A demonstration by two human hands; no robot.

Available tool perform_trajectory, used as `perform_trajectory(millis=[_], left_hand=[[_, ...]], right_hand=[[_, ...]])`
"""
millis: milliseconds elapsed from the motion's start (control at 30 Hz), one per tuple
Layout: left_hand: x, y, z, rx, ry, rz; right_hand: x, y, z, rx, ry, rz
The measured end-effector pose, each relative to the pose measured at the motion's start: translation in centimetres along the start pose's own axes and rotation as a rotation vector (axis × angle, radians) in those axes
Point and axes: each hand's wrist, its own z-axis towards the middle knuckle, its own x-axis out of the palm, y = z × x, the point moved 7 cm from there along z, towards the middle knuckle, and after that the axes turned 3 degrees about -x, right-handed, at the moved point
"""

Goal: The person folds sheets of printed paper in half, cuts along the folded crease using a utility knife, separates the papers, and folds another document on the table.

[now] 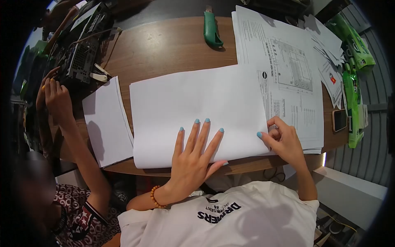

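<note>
A large white sheet of paper (181, 99) lies across the desk in front of me, its near side bent over in a rounded fold. My left hand (191, 158) rests flat on it near this fold, fingers spread, holding nothing. At the sheet's right edge, my right hand (284, 140) is closed with the thumb on top and the other fingers curled; the paper edge is between them. Under and beyond that hand is a stack of printed drawings (292, 66), partly covered by the white sheet.
A green utility knife (211, 31) lies at the back of the wooden desk (164, 45). More white paper (108, 123) lies to the left. Beside a black electronic case (80, 61), another person's hand (57, 96) is raised. A phone (339, 120) and green packs (353, 103) are at right.
</note>
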Motion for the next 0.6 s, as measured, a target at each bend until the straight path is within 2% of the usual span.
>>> perform_trajectory(millis=[600], left_hand=[[0.54,0.11,-0.27,-0.037,0.023,-0.006]], right_hand=[[0.18,-0.51,0.28,0.042,0.021,-0.015]])
